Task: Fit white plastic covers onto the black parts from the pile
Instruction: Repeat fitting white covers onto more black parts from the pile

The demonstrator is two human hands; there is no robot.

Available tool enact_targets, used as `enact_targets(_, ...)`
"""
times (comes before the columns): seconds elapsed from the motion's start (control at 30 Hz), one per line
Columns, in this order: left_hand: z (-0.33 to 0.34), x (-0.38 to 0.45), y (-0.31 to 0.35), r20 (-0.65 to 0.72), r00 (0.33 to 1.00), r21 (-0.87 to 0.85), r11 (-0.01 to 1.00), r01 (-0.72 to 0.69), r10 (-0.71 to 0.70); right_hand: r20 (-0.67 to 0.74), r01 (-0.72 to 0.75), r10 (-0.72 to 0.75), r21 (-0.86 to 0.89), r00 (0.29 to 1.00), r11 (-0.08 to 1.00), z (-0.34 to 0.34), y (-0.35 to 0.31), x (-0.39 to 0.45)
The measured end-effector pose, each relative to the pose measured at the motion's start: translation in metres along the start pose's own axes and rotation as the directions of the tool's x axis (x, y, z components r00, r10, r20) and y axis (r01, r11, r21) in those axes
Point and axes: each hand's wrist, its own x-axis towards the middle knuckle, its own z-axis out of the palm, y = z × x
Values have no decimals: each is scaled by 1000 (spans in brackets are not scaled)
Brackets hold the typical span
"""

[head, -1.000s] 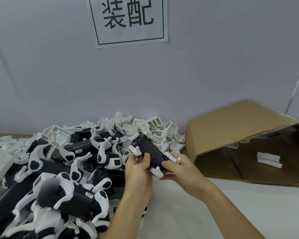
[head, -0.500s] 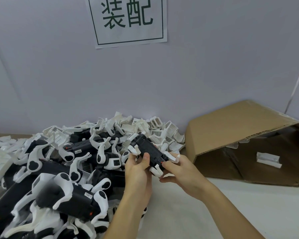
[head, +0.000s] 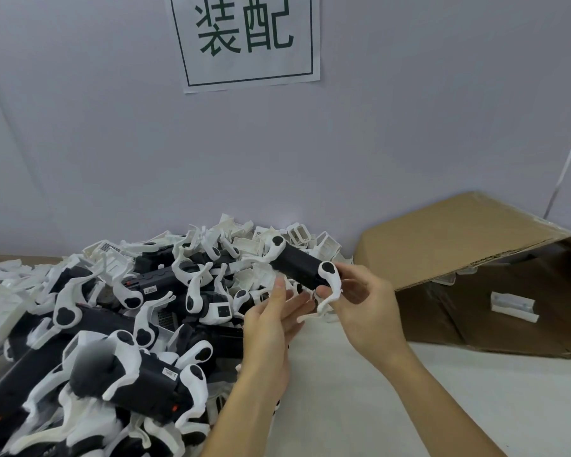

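A black part with white legs is held above the pile's right edge, slanting up to the left. My right hand grips its lower right end, thumb and fingers curled round the body near a white leg. My left hand sits just below and left of it, fingers straight and spread, palm facing the part; whether it touches the part I cannot tell. The pile of black parts and white covers fills the left half of the view. Loose white covers lie at the back against the wall.
An open cardboard box lies on its side at the right, with a white piece inside. A white tabletop runs under my forearms. A paper sign hangs on the grey wall behind.
The black part has been turned over and lifted up and to the right in my right hand. My left hand has let go of it and opened its fingers.
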Motion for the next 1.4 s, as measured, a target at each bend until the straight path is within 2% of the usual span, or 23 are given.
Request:
enact_targets(0.1, 0, -1, 3, 42, 999, -29, 999, 16, -14, 8, 180, -183, -202, 983, 963, 2, 2, -2)
enact_targets(0.23, -1, -2, 7, -11, 998, -104, 993, 55, -56, 263, 393, -310, -379, 914, 838, 2, -3, -9)
enact_targets(0.3, -1, -2, 7, -40, 998, -110, 993, 50, -54, 363, 423, -298, -340, 883, 840, 0, -11, -11)
enact_targets(0.33, -1, -2, 7, -55, 997, -106, 993, 43, -49, 346, 392, -290, -277, 892, 877, 0, -15, -10)
enact_targets(0.4, 0, -2, 8, -64, 997, -121, 992, 30, -38, 170, 273, -245, -163, 954, 948, -3, -18, -7)
enact_targets(0.47, 1, -4, 9, -59, 998, -150, 988, 27, -37, -54, 145, -161, -226, 985, 963, -8, -10, -4)
enact_targets(0.53, 2, -5, 11, -57, 998, -181, 983, 28, -39, -155, -32, -25, -353, 988, 935, -12, 4, -1)
enact_targets(0.63, 4, -4, 11, -57, 998, -191, 981, 25, -37, -107, -207, 177, -473, 978, 856, -11, 24, -2)
enact_targets(0.77, 3, -4, 10, -57, 998, -149, 989, 15, -24, 42, -231, 341, -655, 939, 719, 8, 43, -7)
enact_targets(0.87, 1, -2, 8, -57, 998, -145, 989, 13, -22, 20, -217, 367, -774, 930, 595, 23, 49, -4)
enact_targets(1.07, 0, -2, 8, -34, 999, -196, 980, 33, -41, -93, -256, 350, -852, 932, 456, 31, 51, 11)
enact_targets(1.13, 0, -1, 8, -42, 998, -208, 978, 34, -44, -105, -261, 338, -850, 935, 457, 31, 51, 12)
enact_targets(1.27, 2, -2, 9, -45, 998, -220, 975, 31, -42, -107, -240, 258, -791, 960, 563, 31, 49, 9)
enact_targets(1.4, 2, -2, 7, -45, 998, -209, 978, 25, -35, -5, -158, 295, -853, 956, 498, 31, 52, 8)
